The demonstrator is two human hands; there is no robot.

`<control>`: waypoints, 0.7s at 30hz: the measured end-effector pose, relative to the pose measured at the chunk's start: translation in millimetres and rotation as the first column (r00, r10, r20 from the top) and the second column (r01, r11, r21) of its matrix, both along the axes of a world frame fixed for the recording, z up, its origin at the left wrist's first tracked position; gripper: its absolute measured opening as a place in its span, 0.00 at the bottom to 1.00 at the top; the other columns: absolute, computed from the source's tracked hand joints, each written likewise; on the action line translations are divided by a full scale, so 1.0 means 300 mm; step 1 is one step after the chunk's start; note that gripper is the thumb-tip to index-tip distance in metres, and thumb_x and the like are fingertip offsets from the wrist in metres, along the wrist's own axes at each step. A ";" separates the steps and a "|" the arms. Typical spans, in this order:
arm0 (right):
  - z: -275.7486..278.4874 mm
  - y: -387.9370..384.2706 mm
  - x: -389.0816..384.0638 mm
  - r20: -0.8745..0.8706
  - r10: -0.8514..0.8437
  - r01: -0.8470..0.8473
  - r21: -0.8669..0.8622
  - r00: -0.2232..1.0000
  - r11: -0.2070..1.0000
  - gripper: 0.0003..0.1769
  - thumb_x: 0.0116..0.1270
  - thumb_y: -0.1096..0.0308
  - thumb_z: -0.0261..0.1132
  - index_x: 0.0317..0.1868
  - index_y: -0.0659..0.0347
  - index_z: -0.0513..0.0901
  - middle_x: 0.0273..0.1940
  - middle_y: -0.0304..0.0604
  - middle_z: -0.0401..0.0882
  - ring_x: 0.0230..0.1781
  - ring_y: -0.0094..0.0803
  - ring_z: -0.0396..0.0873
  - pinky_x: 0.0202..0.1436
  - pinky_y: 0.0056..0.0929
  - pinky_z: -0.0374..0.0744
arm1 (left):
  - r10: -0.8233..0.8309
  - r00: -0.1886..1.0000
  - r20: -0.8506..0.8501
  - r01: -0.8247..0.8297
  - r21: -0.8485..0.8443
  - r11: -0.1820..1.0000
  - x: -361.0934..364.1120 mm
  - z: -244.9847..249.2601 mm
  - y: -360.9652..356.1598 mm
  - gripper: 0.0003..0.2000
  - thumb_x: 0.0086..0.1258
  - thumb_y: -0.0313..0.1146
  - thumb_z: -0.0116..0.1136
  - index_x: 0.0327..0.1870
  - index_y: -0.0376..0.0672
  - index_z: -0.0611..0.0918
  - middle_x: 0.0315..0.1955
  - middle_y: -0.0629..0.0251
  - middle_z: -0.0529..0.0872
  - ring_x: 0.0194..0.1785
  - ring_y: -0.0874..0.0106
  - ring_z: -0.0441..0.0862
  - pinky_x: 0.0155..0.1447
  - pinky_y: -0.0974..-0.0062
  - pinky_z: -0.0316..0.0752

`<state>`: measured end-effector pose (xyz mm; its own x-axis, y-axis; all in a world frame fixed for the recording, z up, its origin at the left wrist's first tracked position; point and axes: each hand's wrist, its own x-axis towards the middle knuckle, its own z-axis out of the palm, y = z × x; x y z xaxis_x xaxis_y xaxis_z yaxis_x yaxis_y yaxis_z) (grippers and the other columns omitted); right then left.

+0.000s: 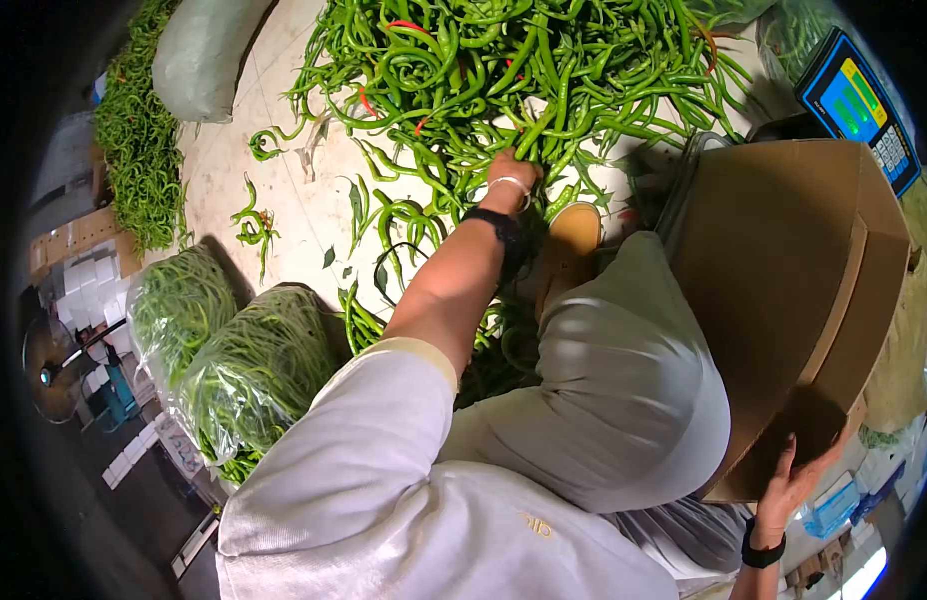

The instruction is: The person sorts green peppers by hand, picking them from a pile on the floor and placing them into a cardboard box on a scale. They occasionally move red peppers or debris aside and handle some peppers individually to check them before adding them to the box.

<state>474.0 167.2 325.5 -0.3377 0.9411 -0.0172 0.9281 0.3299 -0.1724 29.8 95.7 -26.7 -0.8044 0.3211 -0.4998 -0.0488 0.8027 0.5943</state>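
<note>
My left hand [512,184], with a bracelet and a black band at the wrist, reaches to the near edge of a big heap of long green chili peppers [544,70]. Its fingers are curled round some peppers, and the fingertips are partly hidden. A few red peppers lie among the green ones. At the lower right, my right hand [784,492] grips the near edge of a brown cardboard box [774,250], thumb on one side. The box stands tilted beside my bent knee; what it holds cannot be seen.
A digital scale display [862,112] stands behind the box. Clear bags of green peppers [254,365] sit at the left. A pale full sack [206,60] and another pepper heap [139,130] lie farther back. Loose peppers are scattered on the light floor [299,215]. A fan [52,368] is far left.
</note>
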 end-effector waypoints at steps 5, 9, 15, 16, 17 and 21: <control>0.003 -0.007 0.020 0.074 -0.006 0.004 0.037 0.997 0.999 0.34 0.66 0.66 0.57 0.68 0.67 0.54 0.67 0.56 0.56 0.68 0.48 0.55 0.70 0.36 0.52 | -0.134 0.650 0.748 -0.399 0.486 0.778 -0.035 0.204 -0.192 0.13 0.60 0.23 0.57 0.46 0.40 0.76 0.43 0.55 0.83 0.39 0.68 0.82 0.34 0.76 0.77; -0.002 0.008 0.032 0.112 0.084 -0.095 0.100 0.990 0.991 0.34 0.66 0.64 0.57 0.68 0.68 0.54 0.67 0.56 0.56 0.69 0.46 0.53 0.71 0.37 0.50 | -0.382 0.526 0.760 -0.460 0.632 0.623 -0.046 0.403 -0.311 0.18 0.66 0.28 0.53 0.58 0.40 0.70 0.58 0.49 0.73 0.57 0.61 0.76 0.35 0.82 0.75; 0.011 0.008 0.028 0.138 0.115 -0.133 0.128 0.984 0.983 0.35 0.65 0.64 0.58 0.68 0.68 0.55 0.67 0.55 0.56 0.69 0.47 0.54 0.71 0.37 0.51 | -0.505 0.492 0.709 -0.389 0.698 0.601 -0.060 0.532 -0.293 0.21 0.68 0.31 0.52 0.61 0.37 0.66 0.56 0.48 0.74 0.56 0.59 0.76 0.35 0.82 0.73; 0.015 0.004 0.027 0.140 0.106 -0.125 0.137 0.984 0.983 0.35 0.65 0.64 0.58 0.68 0.68 0.55 0.67 0.55 0.56 0.69 0.47 0.54 0.71 0.37 0.51 | -0.466 0.521 0.715 -0.378 0.683 0.625 -0.065 0.518 -0.275 0.20 0.68 0.32 0.51 0.59 0.37 0.68 0.53 0.49 0.76 0.54 0.60 0.77 0.35 0.81 0.74; 0.020 -0.003 0.016 0.125 0.087 -0.102 0.120 0.988 0.987 0.35 0.64 0.64 0.59 0.68 0.68 0.55 0.67 0.55 0.57 0.68 0.47 0.54 0.71 0.37 0.51 | -0.425 0.547 0.721 -0.369 0.663 0.651 -0.069 0.514 -0.251 0.18 0.69 0.32 0.51 0.58 0.37 0.69 0.50 0.49 0.78 0.51 0.60 0.79 0.36 0.80 0.74; 0.033 -0.009 -0.005 0.168 0.042 -0.061 0.110 0.985 0.992 0.35 0.64 0.63 0.59 0.67 0.68 0.55 0.66 0.56 0.58 0.68 0.48 0.56 0.70 0.38 0.52 | -0.525 0.753 0.397 0.264 0.548 0.794 -0.088 0.464 -0.139 0.15 0.70 0.32 0.51 0.55 0.38 0.73 0.38 0.60 0.84 0.40 0.71 0.83 0.33 0.81 0.73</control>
